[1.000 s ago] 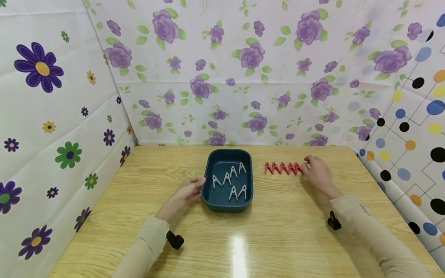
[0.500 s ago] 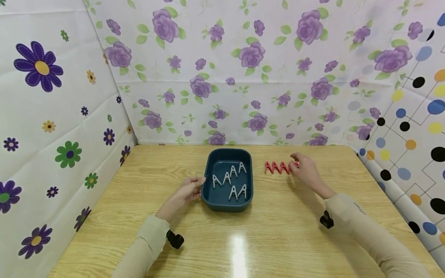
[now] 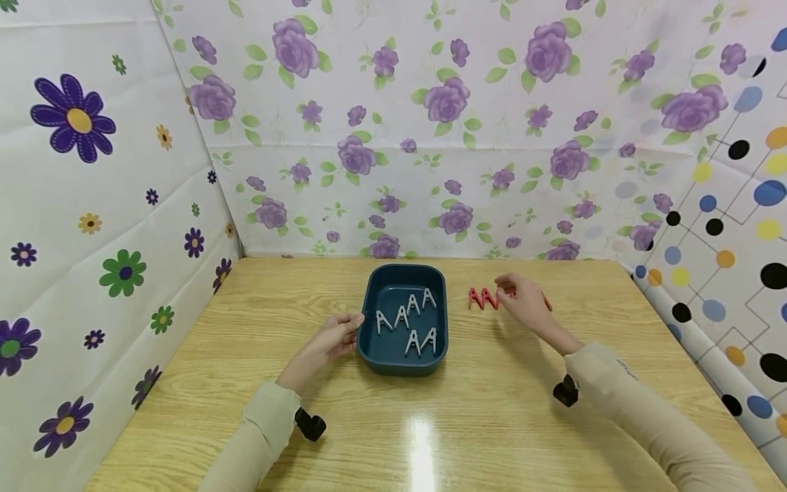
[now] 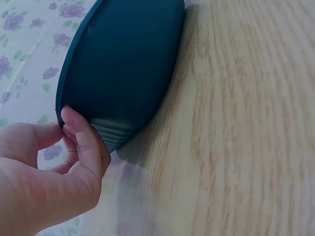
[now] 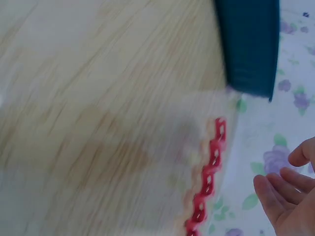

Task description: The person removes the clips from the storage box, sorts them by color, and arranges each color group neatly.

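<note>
A dark teal plastic bin (image 3: 402, 369) stands on the table, with several grey clothespins (image 3: 413, 342) lying inside it. At its left side my left hand (image 3: 332, 337) pinches the rim between thumb and fingers; the left wrist view has this hand (image 4: 74, 167) at the bin's outer wall. To the right of the bin lies a row of red clothespins (image 3: 488, 298). Over that row hovers my right hand (image 3: 525, 304), which hides part of it. In the right wrist view the fingers of this hand (image 5: 290, 196) are apart with nothing between them, beside the red clothespins (image 5: 207, 183).
The wooden table (image 3: 492, 417) reaches to a back wall covered in flowered cloth (image 3: 393, 191). Patterned sheets hang at the left and right sides. A black wrist camera (image 3: 565, 391) sits under the right forearm, and another one (image 3: 309, 424) under the left.
My right hand has moved left along the row of red clothespins, from its right end toward its middle. The left hand and the bin have stayed in place.
</note>
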`<action>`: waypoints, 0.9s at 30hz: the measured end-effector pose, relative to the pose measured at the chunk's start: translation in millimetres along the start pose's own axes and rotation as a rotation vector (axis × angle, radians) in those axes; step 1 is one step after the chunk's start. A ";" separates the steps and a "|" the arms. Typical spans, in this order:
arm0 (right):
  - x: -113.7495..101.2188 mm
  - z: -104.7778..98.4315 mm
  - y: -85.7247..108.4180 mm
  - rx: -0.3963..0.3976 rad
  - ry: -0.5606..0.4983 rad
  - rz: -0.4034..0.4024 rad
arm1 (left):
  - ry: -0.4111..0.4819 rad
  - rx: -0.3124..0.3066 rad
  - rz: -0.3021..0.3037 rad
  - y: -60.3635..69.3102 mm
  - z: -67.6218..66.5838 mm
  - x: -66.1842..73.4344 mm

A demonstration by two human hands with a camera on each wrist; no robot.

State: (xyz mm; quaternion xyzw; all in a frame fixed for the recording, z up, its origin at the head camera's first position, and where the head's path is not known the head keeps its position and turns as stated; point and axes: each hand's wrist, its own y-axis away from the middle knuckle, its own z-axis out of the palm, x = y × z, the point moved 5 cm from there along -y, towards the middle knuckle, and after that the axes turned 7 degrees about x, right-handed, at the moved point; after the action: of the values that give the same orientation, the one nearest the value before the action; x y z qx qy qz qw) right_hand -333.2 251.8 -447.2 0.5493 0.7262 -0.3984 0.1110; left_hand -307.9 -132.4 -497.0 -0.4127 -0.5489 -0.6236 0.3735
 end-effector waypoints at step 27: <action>-73.2 42.7 -5.3 -0.275 -0.162 0.025 | -0.003 -0.001 0.002 -1.8 -1.0 -2.0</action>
State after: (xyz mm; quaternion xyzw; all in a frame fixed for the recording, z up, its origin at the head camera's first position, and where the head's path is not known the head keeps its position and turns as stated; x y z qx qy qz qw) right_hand -322.4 169.6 -429.0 0.5042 0.7556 -0.3366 0.2482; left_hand -308.8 -133.2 -499.6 -0.4146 -0.5488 -0.6228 0.3730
